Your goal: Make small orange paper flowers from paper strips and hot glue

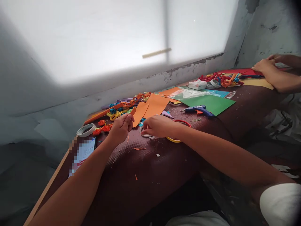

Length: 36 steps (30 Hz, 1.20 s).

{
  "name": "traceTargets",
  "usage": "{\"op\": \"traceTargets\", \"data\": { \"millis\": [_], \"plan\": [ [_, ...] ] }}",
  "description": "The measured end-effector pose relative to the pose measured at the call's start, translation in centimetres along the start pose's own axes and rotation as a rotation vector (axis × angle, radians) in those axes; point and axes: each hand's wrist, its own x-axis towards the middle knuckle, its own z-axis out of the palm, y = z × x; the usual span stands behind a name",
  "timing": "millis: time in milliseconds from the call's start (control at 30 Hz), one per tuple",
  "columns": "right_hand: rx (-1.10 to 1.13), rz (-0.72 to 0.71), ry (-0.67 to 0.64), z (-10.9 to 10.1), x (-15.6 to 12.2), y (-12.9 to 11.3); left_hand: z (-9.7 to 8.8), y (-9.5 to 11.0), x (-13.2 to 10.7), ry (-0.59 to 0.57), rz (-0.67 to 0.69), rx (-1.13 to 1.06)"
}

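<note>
My left hand [121, 128] is closed, pinching a small folded orange paper piece [133, 112] between thumb and fingers. Just behind it lie orange paper sheets [156, 105], overlapping one another. My right hand [160, 125] is curled downward, with its fingertips drawn together over a white tape roll [141, 131] on the table. What those fingertips hold, if anything, is hidden. Under my right wrist sits a ring that is red on one side and yellow [173, 140] on the other, partly covered by the forearm.
A blue glue gun [198, 110] rests by a green sheet [211, 103]. Paper garlands [117, 113] are heaped at the back left, near another tape roll [86, 130] and a phone [86, 152]. Orange scraps [136, 177] dot the brown tabletop [162, 175]. At far right, another person's hands [265, 67] work over red paper.
</note>
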Motion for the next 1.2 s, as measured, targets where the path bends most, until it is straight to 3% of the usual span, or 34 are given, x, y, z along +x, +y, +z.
{"op": "traceTargets", "data": {
  "millis": [167, 300, 433, 500, 667, 867, 1067, 1200],
  "plan": [
    [0.044, -0.012, -0.071, 1.1, 1.3, 0.2, -0.3, 0.4, 0.2, 0.056, -0.024, -0.103],
    [0.159, -0.007, 0.035, 0.5, 1.5, 0.3, -0.8, 0.5, 0.3, 0.166, -0.017, -0.193],
    [0.56, -0.083, 0.171, 0.9, 2.1, 0.0, -0.5, 0.9, 0.1, 0.221, 0.01, -0.288],
    [0.644, -0.129, 0.219, 1.6, 2.4, 0.1, -0.1, 1.2, -0.2, 0.215, 0.013, -0.356],
    [0.457, -0.142, 0.356, 2.8, 2.9, 1.1, 0.5, 1.9, -0.7, 0.196, -0.034, -0.535],
    [0.422, -0.178, 0.631, 3.2, 2.9, 1.2, 1.0, 1.7, -0.7, 0.154, -0.104, -0.559],
    [0.564, -0.102, 0.566, 3.0, 2.6, 1.1, 2.1, 1.0, -0.9, 0.066, -0.118, -0.447],
    [0.832, -0.076, 0.413, 3.2, 3.2, 2.0, 2.3, 0.6, -1.0, 0.074, -0.093, -0.343]
  ]
}}
